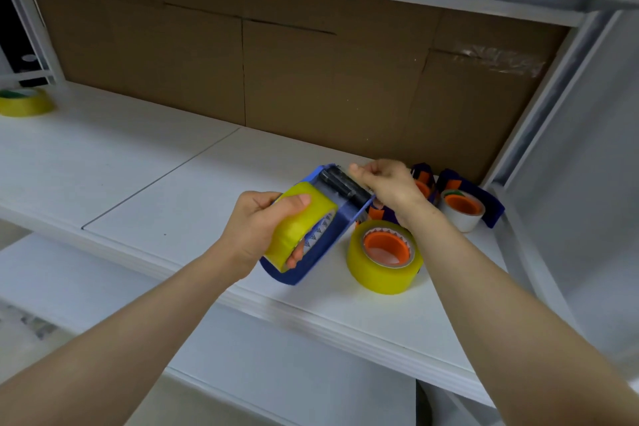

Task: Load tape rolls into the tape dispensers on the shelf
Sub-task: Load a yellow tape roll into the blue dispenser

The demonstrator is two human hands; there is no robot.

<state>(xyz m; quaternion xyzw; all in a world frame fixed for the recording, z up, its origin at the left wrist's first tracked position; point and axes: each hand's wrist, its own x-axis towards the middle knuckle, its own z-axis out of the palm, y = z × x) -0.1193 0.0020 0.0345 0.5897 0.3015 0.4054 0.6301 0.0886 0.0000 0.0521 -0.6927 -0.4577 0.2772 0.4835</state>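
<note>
One wide-angle view looks from the person's head, forward and down onto the white shelf [138, 183]. It sits close: both forearms come in from the bottom corners, and the left hand [256, 235] and right hand [387, 187] meet just right of centre. The cardboard back wall [311, 79] fills the upper half, its edges bowed by the lens.

Yellow roll [298, 225] in blue dispenser [340, 220], tilted, 2nd yellow roll [380, 277] flat nearby
</note>
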